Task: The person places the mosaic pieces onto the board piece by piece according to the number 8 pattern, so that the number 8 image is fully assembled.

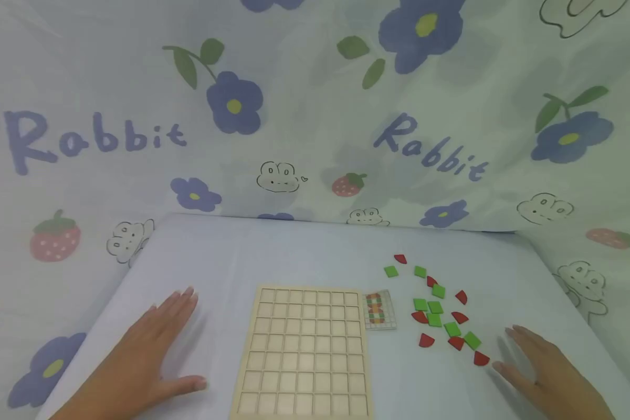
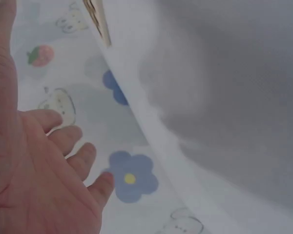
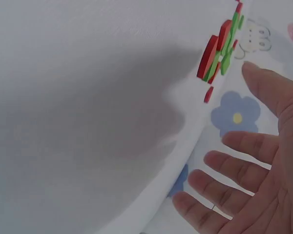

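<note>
My left hand point(image 1: 154, 344) lies flat on the table point(image 1: 231, 256), fingers straight and spread, holding nothing, left of the wooden grid board point(image 1: 305, 353). My right hand point(image 1: 543, 364) is spread flat too, empty, just beside the scattered red and green tiles point(image 1: 441, 312). A small pattern card point(image 1: 379, 310) touches the board's right edge.

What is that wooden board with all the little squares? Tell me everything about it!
The wooden board is a pale, light-coloured tray that looks like plywood, cut into a grid of small square pockets, seven across. Every pocket that shows is bare. It lies flat on the white table, between the two hands, and neither touches it. A small pattern card sits against its upper right corner. Its near edge runs out of view.
</note>
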Tool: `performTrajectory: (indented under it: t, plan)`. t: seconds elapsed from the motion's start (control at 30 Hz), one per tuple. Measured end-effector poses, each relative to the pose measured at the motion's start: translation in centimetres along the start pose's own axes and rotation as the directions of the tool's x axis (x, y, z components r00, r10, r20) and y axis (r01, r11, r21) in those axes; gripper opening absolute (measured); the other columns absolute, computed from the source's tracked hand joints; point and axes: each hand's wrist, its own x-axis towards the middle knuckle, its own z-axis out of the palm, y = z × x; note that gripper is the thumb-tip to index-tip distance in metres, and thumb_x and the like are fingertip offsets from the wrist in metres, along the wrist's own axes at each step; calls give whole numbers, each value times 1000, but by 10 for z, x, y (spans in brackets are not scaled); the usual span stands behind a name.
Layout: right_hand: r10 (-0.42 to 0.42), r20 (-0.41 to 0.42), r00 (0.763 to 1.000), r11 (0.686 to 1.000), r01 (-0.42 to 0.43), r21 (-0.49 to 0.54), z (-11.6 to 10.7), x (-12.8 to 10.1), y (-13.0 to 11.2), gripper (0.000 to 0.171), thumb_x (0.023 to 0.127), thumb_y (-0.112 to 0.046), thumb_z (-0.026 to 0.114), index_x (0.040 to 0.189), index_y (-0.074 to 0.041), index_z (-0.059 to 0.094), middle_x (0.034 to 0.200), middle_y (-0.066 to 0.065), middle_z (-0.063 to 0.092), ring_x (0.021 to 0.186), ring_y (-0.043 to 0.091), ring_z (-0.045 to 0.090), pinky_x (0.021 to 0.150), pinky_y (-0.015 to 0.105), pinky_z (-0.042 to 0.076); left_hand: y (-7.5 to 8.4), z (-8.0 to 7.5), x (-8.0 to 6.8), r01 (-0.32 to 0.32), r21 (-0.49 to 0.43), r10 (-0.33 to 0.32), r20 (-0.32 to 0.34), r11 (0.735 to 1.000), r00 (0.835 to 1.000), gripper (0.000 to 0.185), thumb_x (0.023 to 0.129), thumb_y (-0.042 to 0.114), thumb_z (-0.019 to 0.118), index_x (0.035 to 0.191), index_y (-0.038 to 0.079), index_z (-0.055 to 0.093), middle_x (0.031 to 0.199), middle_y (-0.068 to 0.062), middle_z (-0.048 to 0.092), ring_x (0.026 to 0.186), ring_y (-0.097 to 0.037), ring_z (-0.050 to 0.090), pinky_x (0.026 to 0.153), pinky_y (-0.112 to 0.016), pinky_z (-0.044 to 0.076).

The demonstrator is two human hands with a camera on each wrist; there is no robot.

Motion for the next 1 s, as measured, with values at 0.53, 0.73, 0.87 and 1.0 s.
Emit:
performTrajectory:
  t: [0.53, 0.73, 0.87, 1.0]
  plan:
    - [-68, 40, 997, 998, 68, 0, 2, 19, -33, 66, 87, -55, 79, 124, -1, 69, 113, 8, 66, 102, 31, 62, 92, 60, 57, 47, 29, 16, -91, -198, 124, 160, 976, 979, 133, 65, 86, 73, 166, 11, 29, 171, -5, 29, 154, -25, 29, 120, -10, -5]
    - [-113, 6, 994, 994, 113, -15, 2, 24, -38, 55, 88, -47, 81, 118, -1, 71, 109, 8, 65, 100, 32, 62, 91, 59, 57, 56, 29, 17, 38, -228, 39, 327, 973, 944, 138, 63, 94, 65, 168, 13, 25, 173, 1, 24, 155, -26, 30, 127, -30, 19]
    - [-86, 15, 996, 996, 87, -32, 1, 28, -39, 47, 86, -38, 84, 113, -1, 72, 107, 9, 65, 99, 34, 62, 90, 61, 57, 58, 29, 18, 36, -218, 43, 349, 975, 936, 139, 63, 94, 63, 168, 11, 24, 173, 0, 22, 155, -26, 29, 125, -45, 29]
    - [-47, 46, 998, 999, 48, -10, 0, 31, -40, 42, 85, -32, 85, 110, -1, 72, 103, 7, 66, 97, 33, 62, 90, 61, 57, 54, 30, 16, -6, -246, 88, 323, 969, 942, 135, 67, 90, 65, 168, 10, 22, 173, -3, 22, 155, -28, 29, 123, -16, 2]
